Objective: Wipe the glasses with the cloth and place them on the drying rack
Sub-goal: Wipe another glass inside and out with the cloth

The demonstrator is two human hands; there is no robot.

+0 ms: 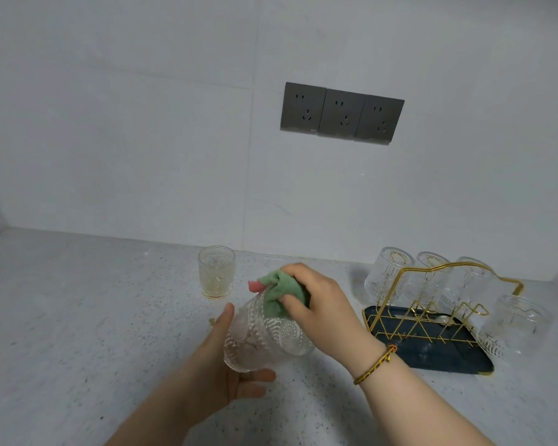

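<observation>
My left hand (pixel 229 371) grips a clear embossed glass (pixel 264 336) by its base, tilted with the mouth pointing away and up. My right hand (pixel 319 304) holds a green cloth (pixel 279 292) bunched at the glass's mouth, with a pink corner sticking out on the left. A second embossed glass (pixel 217 272) stands upright on the counter behind. To the right, a gold wire drying rack (pixel 432 320) on a dark tray (pixel 444 358) carries several upturned glasses (pixel 388 273).
The grey speckled counter (pixel 78 317) runs to a pale wall with three dark sockets (pixel 342 112). One upturned glass (pixel 517 323) hangs at the rack's right end. A dark object shows at the far left edge.
</observation>
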